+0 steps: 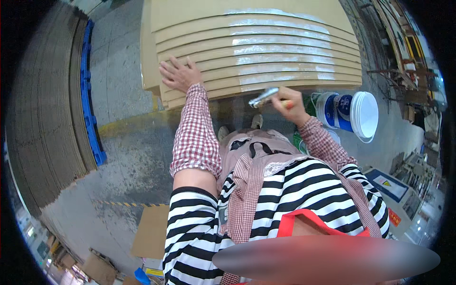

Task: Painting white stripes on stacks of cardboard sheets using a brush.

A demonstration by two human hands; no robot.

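Overlapping flat cardboard sheets (199, 45) lie in a stepped stack in front of me, each showing a strip along its near edge. Shiny whitish wet-looking glue (280, 48) coats the right-hand part of those strips. My left hand (181, 75) rests on the near left of the sheets, fingers spread and holding nothing. In my right hand (290, 107) is a brush (263, 98), its handle gripped in closed fingers. The brush head looks blurred and whitish, just off the near edge of the stack and apart from the sheets.
White-and-blue buckets (339, 111) are to the right below the stack, one tipped toward its side. A tall pile of cardboard (47, 104) stands on a blue pallet (88, 95) at left. Machinery (403, 185) is at the lower right; loose cardboard (151, 232) lies behind me.
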